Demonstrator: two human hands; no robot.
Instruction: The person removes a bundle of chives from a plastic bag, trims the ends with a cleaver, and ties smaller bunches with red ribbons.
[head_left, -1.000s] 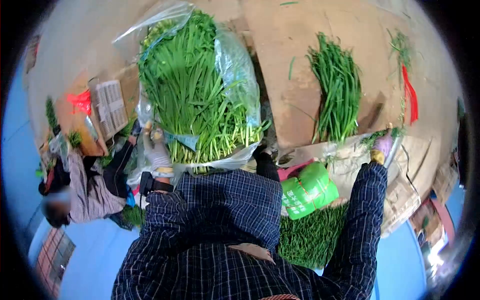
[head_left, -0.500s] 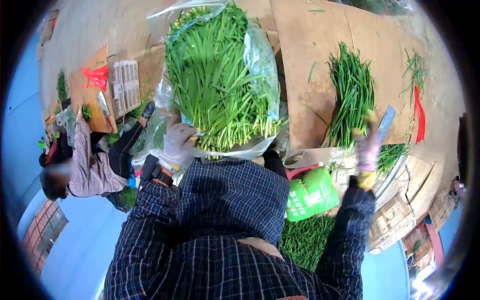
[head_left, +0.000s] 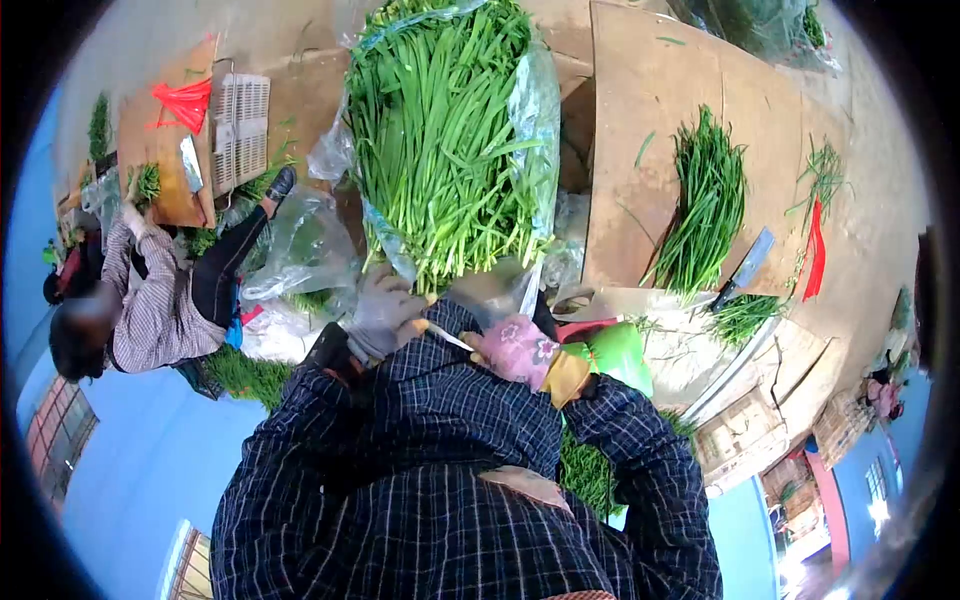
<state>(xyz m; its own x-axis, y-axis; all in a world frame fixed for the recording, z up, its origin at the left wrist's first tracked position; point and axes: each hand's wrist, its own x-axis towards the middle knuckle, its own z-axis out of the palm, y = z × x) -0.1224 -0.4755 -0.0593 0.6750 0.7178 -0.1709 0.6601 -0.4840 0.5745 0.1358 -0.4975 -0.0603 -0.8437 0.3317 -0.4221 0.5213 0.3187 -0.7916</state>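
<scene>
A large pile of green leafy stalks [head_left: 440, 150] lies in a clear plastic bag [head_left: 535, 110], stem ends toward me. My left hand [head_left: 385, 310], in a pale glove, is near the bag's lower left edge; its fingers are blurred. A thin white strip [head_left: 447, 337] runs between my hands over my lap. My right hand [head_left: 505, 345], in a pinkish glove, is closed at the right end of that strip. On the cardboard [head_left: 635, 130] to the right lies a smaller bunch of green stalks [head_left: 705, 205], with a cleaver [head_left: 745, 268] beside it.
Red ties [head_left: 815, 250] lie at the right beside loose stalks. A green package [head_left: 620, 355] sits by my right forearm. More greens [head_left: 590, 470] are below it. At the left another person [head_left: 165, 300] sits near a white crate [head_left: 242, 130] and a red bag [head_left: 184, 103].
My right hand has moved from the smaller bunch and cleaver to my lap, beside my left hand. The white strip now shows between them. The view has shifted slightly.
</scene>
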